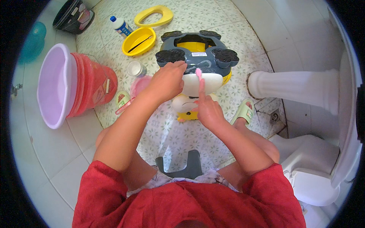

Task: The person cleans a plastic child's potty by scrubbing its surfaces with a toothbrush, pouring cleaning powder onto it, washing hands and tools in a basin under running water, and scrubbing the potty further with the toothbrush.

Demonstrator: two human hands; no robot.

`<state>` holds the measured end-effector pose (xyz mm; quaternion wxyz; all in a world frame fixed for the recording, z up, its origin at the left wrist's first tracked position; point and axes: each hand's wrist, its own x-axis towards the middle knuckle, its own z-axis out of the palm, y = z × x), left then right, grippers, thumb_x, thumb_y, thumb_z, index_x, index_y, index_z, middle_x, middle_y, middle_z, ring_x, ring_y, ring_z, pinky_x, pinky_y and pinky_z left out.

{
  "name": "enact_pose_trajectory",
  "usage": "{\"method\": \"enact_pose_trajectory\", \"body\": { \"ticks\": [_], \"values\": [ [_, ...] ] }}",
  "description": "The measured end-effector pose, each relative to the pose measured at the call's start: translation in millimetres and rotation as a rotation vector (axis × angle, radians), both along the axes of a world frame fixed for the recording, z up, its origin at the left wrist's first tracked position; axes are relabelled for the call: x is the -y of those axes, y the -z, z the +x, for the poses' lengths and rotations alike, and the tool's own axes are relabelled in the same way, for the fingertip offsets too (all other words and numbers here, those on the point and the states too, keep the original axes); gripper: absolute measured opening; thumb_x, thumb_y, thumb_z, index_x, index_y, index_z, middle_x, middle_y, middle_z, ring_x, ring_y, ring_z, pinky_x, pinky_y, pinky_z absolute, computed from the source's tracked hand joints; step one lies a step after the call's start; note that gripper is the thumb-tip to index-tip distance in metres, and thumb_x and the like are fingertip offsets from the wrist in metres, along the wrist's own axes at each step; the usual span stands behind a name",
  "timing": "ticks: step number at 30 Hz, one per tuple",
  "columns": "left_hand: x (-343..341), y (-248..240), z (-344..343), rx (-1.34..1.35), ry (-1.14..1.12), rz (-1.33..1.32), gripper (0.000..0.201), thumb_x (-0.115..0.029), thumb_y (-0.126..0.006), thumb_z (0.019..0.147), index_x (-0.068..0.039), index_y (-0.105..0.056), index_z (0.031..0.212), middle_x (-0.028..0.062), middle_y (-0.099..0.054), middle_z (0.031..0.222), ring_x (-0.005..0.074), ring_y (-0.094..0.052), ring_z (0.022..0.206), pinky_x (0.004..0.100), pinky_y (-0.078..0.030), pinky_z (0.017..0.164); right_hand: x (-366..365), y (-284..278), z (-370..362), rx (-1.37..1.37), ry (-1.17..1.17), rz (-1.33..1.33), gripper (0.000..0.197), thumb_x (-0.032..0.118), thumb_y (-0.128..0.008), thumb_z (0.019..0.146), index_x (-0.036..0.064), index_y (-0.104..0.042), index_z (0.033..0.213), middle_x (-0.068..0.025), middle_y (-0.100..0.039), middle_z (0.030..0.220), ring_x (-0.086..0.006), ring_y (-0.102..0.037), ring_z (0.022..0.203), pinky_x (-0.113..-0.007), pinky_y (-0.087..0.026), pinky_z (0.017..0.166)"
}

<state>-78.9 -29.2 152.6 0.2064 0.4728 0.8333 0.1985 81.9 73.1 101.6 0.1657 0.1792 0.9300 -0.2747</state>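
Note:
A child's animal-shaped potty (213, 67) lies tipped on the tiled floor in front of me, its dark grey underside and black paw-shaped feet turned up. White soapy streaks show on the grey part. My left hand (170, 80) grips its left edge, with bent fingers beside the near left foot. In my right hand (209, 111) is a toothbrush (199, 72) with pink bristles; my index finger stretches along its handle, and the bristles are at the border of the grey and white parts. The potty's yellow-and-white face (186, 106) is partly hidden behind my right hand.
Beyond stand a yellow basin (133, 48) holding a black-bristled brush, a white bottle (121, 27) and a yellow ring seat (164, 19). Left are a lilac basin (45, 87), red bucket (102, 85), pink bowl (139, 84) and white tub (135, 68). Right is a white pedestal (292, 89).

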Motion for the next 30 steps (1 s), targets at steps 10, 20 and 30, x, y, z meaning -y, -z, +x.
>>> {"method": "enact_pose_trajectory", "body": {
  "ticks": [10,20,30],
  "values": [
    [-0.8,1.5,1.1,-0.001,0.005,0.028,0.044,0.001,-0.052,0.073,0.007,-0.053,0.117,0.0205,-0.052,0.126,0.0357,-0.052,0.11,0.0398,-0.041,0.098,-1.1,4.6,2.2,0.05,0.089,-0.002,0.102,0.005,-0.062,0.075,-0.0016,0.016,0.142,-0.028,-0.06,0.092,-0.0413,-0.063,0.078,-0.048,-0.052,0.067],
    [-2.0,-0.5,1.9,0.009,-0.002,0.011,0.045,0.002,-0.052,0.073,0.006,-0.053,0.118,0.0198,-0.051,0.127,0.0353,-0.051,0.111,0.0393,-0.041,0.098,-6.8,7.6,4.5,-0.013,0.16,-0.065,0.111,0.005,-0.069,0.071,0.0015,0.016,0.143,-0.0264,-0.06,0.094,-0.0406,-0.062,0.08,-0.046,-0.052,0.07],
    [-7.4,1.8,7.1,0.028,0.086,0.02,0.047,0.001,-0.054,0.073,0.005,-0.052,0.12,0.0218,-0.05,0.128,0.0349,-0.048,0.118,0.0383,-0.038,0.102,-13.7,16.4,8.9,-0.175,0.21,-0.027,0.099,0.005,-0.061,0.077,0.0028,0.012,0.144,-0.0265,-0.06,0.092,-0.0389,-0.063,0.075,-0.046,-0.053,0.066]
  ]
}}
